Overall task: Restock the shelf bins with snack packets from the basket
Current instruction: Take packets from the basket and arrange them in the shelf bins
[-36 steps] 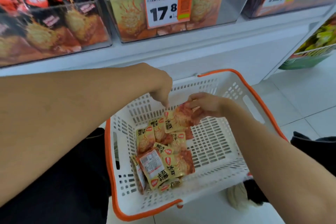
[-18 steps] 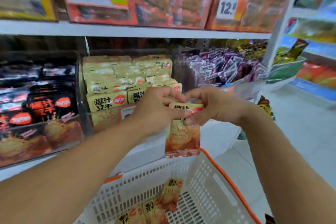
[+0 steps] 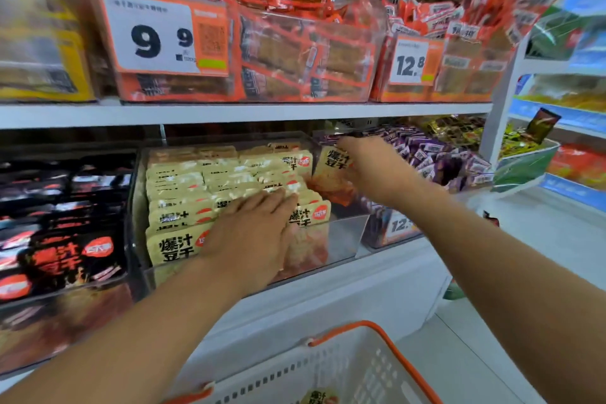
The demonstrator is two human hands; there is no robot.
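Clear bin [image 3: 344,239] of yellow packets [image 3: 183,207]

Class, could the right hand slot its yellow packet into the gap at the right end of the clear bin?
Probably yes. The right hand holds the packet just above the bin, the gap below looks open, and the left hand presses the stacked packets leftward.

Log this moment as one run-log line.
left hand: flat on yellow packets | right hand: lowering packet into clear bin | basket: below
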